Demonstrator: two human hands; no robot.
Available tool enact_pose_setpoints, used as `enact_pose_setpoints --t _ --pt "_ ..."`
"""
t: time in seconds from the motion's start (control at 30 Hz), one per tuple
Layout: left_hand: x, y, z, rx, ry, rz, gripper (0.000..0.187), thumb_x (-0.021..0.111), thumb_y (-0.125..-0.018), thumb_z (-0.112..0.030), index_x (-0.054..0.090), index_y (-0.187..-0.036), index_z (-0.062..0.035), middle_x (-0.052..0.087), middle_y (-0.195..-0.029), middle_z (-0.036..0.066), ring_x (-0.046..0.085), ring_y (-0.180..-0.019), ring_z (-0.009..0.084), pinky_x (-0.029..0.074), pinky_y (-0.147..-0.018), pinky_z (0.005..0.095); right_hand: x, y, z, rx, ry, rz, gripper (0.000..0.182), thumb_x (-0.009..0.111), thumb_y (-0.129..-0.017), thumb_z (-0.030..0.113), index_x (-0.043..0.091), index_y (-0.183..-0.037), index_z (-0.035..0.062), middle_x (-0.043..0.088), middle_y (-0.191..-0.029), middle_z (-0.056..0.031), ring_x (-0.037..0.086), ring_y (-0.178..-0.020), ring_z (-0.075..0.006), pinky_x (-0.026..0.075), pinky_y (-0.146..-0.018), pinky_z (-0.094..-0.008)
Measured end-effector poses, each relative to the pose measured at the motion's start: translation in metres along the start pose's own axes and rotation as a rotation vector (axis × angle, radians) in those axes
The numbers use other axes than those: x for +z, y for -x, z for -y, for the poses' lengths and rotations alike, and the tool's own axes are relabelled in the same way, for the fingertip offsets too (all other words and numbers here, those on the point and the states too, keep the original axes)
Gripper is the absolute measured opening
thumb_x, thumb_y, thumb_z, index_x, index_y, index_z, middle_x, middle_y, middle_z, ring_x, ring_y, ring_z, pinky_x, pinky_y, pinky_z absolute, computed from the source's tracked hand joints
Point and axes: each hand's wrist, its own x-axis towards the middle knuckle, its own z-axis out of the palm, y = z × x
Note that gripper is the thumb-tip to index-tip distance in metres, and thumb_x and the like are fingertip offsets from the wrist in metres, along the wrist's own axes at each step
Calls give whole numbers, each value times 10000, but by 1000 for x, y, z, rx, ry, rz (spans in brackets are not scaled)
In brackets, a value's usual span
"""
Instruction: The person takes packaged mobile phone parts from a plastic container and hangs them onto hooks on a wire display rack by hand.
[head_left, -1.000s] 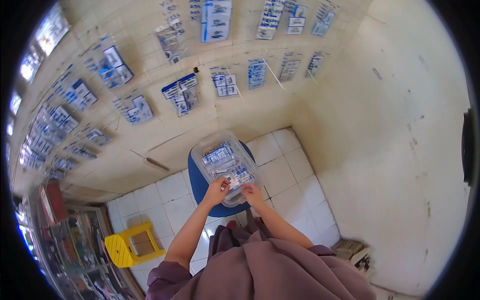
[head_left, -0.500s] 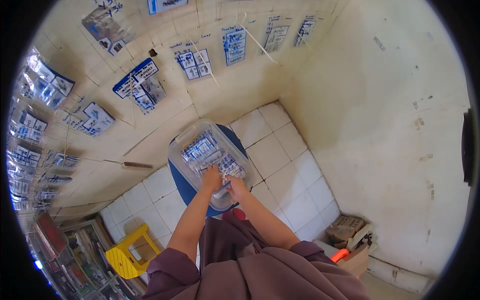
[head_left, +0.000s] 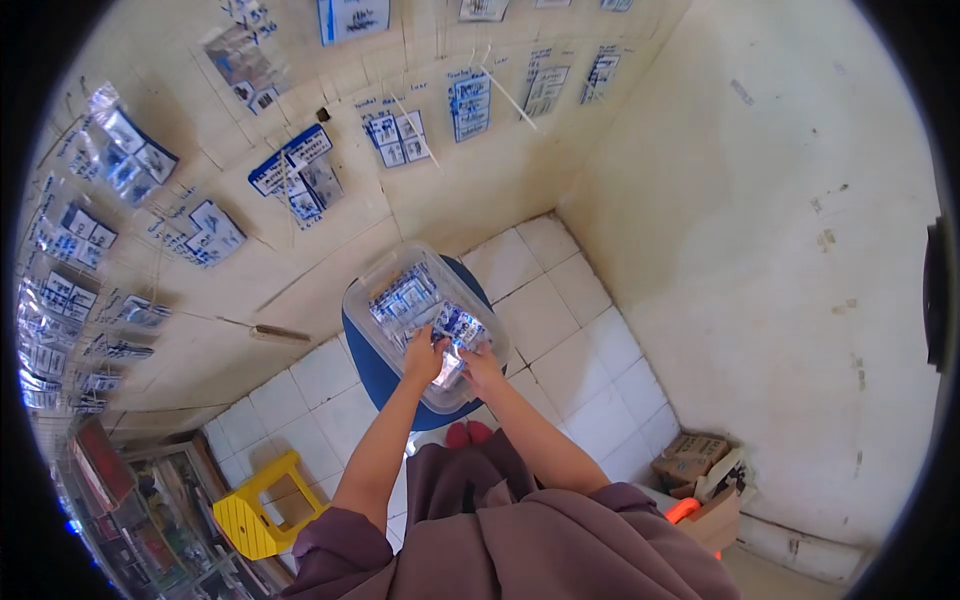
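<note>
A clear plastic bin (head_left: pixel 362 310) sits on a blue stool (head_left: pixel 366 372) in front of me. Rows of small blue-and-white printed packets (head_left: pixel 405 292) fill its far part. My left hand (head_left: pixel 425 357) is closed on the left edge of some shiny plastic packets (head_left: pixel 457 326), just over the bin. Opposite it, my right hand (head_left: pixel 482 368) grips their right side. Light glints off the plastic between my hands, and the print is too small to read.
Packets hang in rows on the wall (head_left: pixel 400 137) ahead and to the left. A yellow step stool (head_left: pixel 245 525) stands on the tiled floor at lower left, beside a glass case (head_left: pixel 150 530). Cardboard boxes (head_left: pixel 690 458) lie at lower right.
Both hands were down among the packets in the bin; now they hold some packets up between them, spread and glinting. The camera view has shifted slightly.
</note>
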Motion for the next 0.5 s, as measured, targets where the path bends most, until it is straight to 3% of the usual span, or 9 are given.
enact_pose_setpoints --t 0.03,0.07,0.13,0.17,0.2,0.27,0.33,0.43,0.5 --pt "-11 0 -13 11 87 9 407 693 -874 -300 578 -1136 -11 654 -972 227 618 -869 459 489 -725 481 -3 11 11 -36 82 17 465 696 -885 185 478 -1294 140 578 -1119 -25 558 -988 -165 413 -896 -379" --pt "-20 4 -27 -3 111 -6 364 717 -863 -279 601 -1069 -2 660 -783 162 637 -728 353 480 -656 421 -8 23 24 -58 85 23 465 696 -885 185 478 -1294 140 578 -1119 -25 558 -988 -165 413 -896 -379" --pt "-35 7 -49 16 206 -15 369 723 -854 -301 608 -1044 -5 651 -753 161 627 -688 326 475 -637 407 -21 43 48 -208 176 133 387 701 -904 232 576 -1220 46 642 -1038 -53 586 -902 -147 462 -753 -291" --pt "-41 8 -59 19 297 -3 376 729 -846 -322 615 -1019 -8 642 -722 159 616 -649 300 471 -619 393 -26 52 61 -233 176 137 387 701 -904 232 576 -1220 46 642 -1038 -53 586 -902 -147 462 -753 -291" --pt "-54 10 -80 36 367 11 317 749 -842 -284 629 -955 -13 614 -690 95 550 -597 186 440 -581 337 -31 63 75 -287 194 92 367 713 -898 252 604 -1184 51 647 -1012 -44 579 -878 -132 463 -748 -283" --pt "-64 8 -109 90 469 32 293 755 -844 -264 630 -950 -21 598 -685 61 523 -594 148 425 -568 314 -38 79 107 -376 207 46 349 724 -892 273 631 -1148 55 652 -985 -34 572 -855 -116 465 -743 -274" --pt "-65 4 -135 109 633 103 251 773 -843 -227 628 -922 -38 565 -694 -17 461 -605 67 387 -542 260 -43 97 142 -483 97 48 285 705 -913 261 622 -1108 70 641 -989 -7 579 -955 -103 478 -794 -281" --pt "-61 -3 -174 189 668 191 247 775 -842 -230 629 -916 -44 567 -701 -27 448 -596 66 371 -531 260 -49 133 195 -665 -9 46 276 707 -912 237 651 -1112 55 682 -1005 -37 605 -908 -113 469 -748 -249" --pt "-62 -7 -205 262 568 239 262 779 -841 -205 630 -968 -31 609 -742 -23 520 -637 65 427 -572 251 -69 141 223 -782 26 46 251 712 -907 199 655 -1097 45 680 -999 -32 607 -913 -109 482 -774 -257"
